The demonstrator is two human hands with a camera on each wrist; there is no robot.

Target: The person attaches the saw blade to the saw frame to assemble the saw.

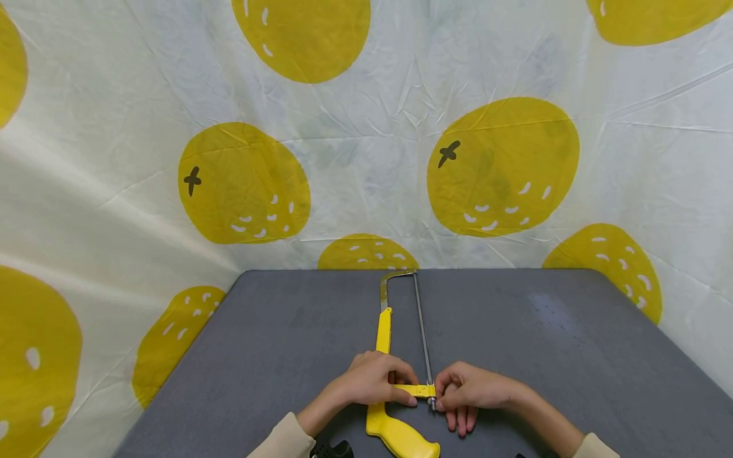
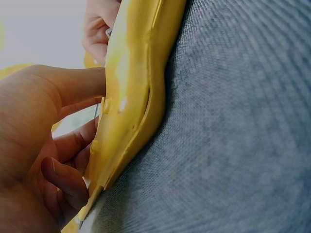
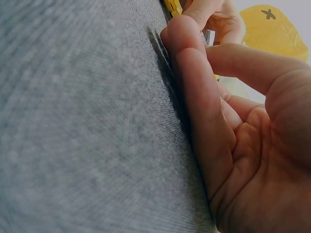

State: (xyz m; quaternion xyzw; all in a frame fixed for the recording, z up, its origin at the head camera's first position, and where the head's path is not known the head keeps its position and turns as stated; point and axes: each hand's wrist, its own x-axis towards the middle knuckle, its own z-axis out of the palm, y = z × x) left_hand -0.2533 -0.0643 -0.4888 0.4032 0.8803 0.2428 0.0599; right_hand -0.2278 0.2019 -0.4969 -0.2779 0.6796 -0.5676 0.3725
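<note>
A hacksaw (image 1: 385, 331) with a yellow handle and frame lies on the grey table, its far end pointing away from me. A narrow silvery blade (image 1: 422, 327) runs along its right side. My left hand (image 1: 378, 378) grips the yellow frame just above the handle, with the thumb along the short yellow crosspiece (image 1: 413, 390). At the near end of the blade, my right hand (image 1: 472, 389) pinches the small metal tension nut (image 1: 432, 403) between thumb and forefinger. Its other fingers rest low by the cloth. In the left wrist view the yellow handle (image 2: 138, 73) hides part of the left fingers.
Grey cloth covers the table (image 1: 515, 331). Behind and at both sides hangs a white sheet (image 1: 366, 184) printed with yellow fruit. A small black object (image 1: 332, 449) shows at the bottom edge beside the left sleeve.
</note>
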